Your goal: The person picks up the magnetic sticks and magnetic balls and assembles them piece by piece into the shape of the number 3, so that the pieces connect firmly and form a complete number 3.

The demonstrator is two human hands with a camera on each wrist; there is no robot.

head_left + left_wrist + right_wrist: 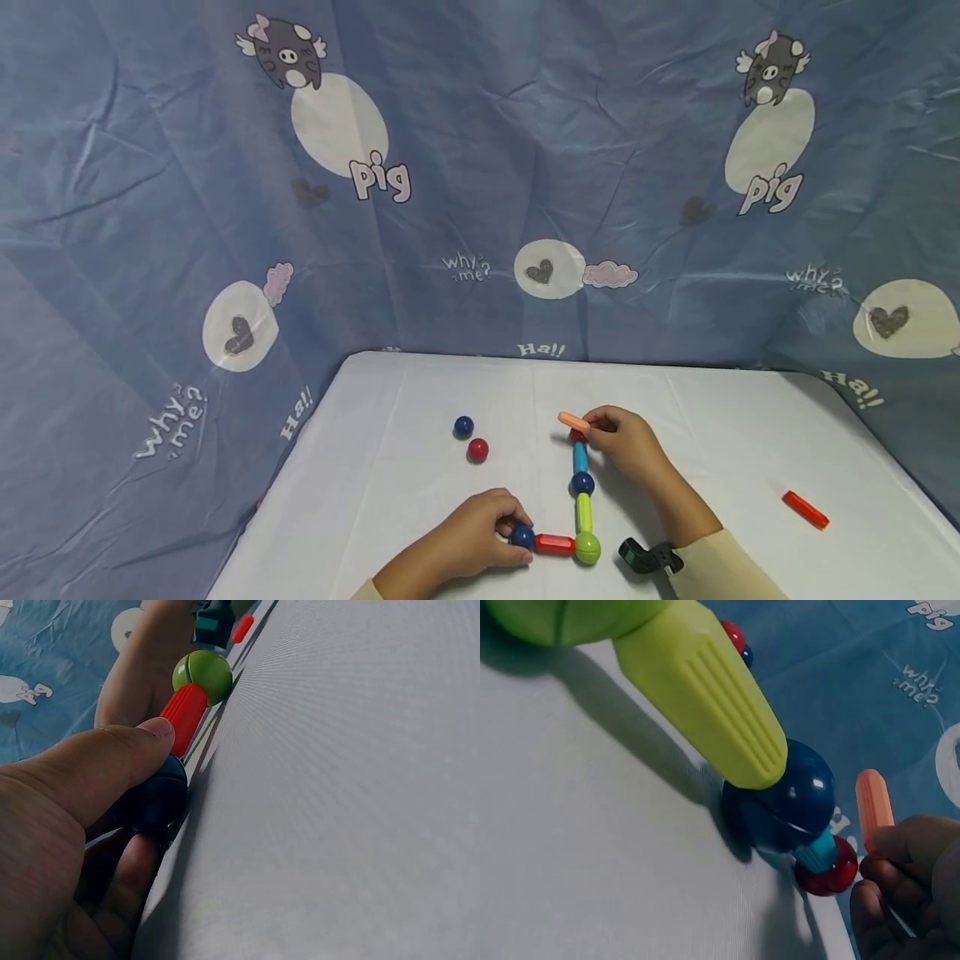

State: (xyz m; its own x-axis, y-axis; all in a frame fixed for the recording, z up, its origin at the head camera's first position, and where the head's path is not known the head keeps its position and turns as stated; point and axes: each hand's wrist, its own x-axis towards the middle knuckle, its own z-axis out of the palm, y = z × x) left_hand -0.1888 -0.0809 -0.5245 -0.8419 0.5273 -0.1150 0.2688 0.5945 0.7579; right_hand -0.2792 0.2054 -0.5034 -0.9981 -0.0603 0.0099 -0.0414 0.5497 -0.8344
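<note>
An L-shaped chain of toy rods and balls lies on the table. My left hand (476, 533) grips the dark blue ball (522, 537) at its near left end. From there a red rod (555, 544) leads to the green ball (587, 547) at the corner. Away from me run a lime rod (584, 512), another blue ball (799, 791), a light blue rod (581, 457) and a red ball (832, 870). My right hand (626, 442) pinches an orange rod (873, 810) between thumb and fingers, close by that red ball.
A loose blue ball (463, 427) and a loose red ball (477, 450) sit left of the chain. Far to the right lies a single red rod (806, 510). A black band (649, 557) is on my right wrist. Printed blue cloth (450, 317) hangs behind the white table (390, 483).
</note>
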